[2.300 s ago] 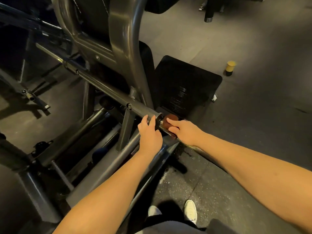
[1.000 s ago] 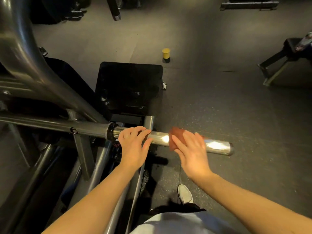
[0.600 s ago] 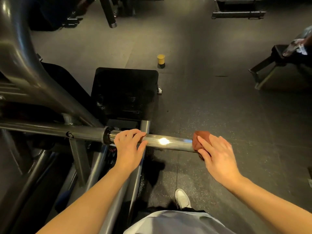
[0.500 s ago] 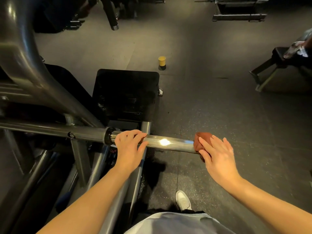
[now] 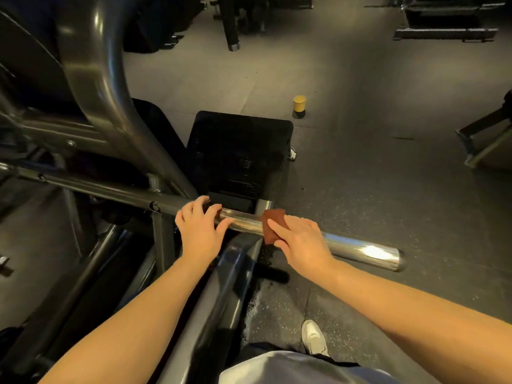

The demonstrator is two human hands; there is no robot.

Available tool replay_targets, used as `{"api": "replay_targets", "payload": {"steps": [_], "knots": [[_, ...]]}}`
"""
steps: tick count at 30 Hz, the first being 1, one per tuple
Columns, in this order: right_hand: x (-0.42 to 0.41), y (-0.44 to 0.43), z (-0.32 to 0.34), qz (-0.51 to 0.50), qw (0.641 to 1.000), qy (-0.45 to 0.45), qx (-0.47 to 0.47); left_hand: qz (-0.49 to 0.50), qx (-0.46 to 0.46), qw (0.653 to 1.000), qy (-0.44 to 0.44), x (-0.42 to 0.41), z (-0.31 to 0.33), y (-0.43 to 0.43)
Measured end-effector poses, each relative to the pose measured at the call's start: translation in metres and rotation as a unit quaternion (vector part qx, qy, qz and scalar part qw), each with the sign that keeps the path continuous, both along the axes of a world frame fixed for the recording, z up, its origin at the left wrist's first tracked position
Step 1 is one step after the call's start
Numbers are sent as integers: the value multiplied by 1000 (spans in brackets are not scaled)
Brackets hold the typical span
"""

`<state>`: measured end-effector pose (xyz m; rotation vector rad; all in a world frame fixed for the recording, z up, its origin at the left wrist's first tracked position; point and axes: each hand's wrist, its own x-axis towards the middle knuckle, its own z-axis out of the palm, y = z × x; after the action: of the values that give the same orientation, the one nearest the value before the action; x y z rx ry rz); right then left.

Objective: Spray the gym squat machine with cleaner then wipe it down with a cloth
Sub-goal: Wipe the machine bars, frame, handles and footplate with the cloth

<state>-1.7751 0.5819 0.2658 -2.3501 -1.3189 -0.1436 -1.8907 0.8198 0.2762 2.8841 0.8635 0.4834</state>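
Observation:
The squat machine's grey steel frame [image 5: 91, 87] fills the left of the view. Its chrome weight sleeve [image 5: 360, 249] sticks out to the right. My right hand [image 5: 300, 239] holds a reddish-brown cloth [image 5: 273, 224] wrapped over the sleeve near its middle, fingers curled round cloth and bar. My left hand [image 5: 199, 227] rests on the sleeve's inner end by the black collar, fingers bent over the bar. The black footplate [image 5: 238, 153] lies on the floor beyond the bar. No spray bottle is in view.
A small yellow cup-shaped object [image 5: 299, 103] stands on the dark rubber floor [image 5: 388, 189] beyond the footplate. A bench leg [image 5: 482, 139] is at the right edge. Other equipment stands at the back. My white shoe [image 5: 313, 339] is below the bar, beside a wet patch.
My right hand has slid the cloth back left along the sleeve from its outer end toward the middle, baring the shiny tip. My left hand stays at the inner end.

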Motion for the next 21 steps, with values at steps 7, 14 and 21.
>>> {"api": "replay_targets", "payload": {"steps": [7, 14, 21], "knots": [[10, -29, -6, 24, 998, -50, 5, -41, -47, 997, -44, -12, 2, 30], [-4, 85, 8, 97, 993, -6, -74, 25, -174, 981, -79, -14, 14, 25], [3, 127, 54, 73, 958, 273, -47, 81, -297, 941, -143, -40, 23, 0]]}}
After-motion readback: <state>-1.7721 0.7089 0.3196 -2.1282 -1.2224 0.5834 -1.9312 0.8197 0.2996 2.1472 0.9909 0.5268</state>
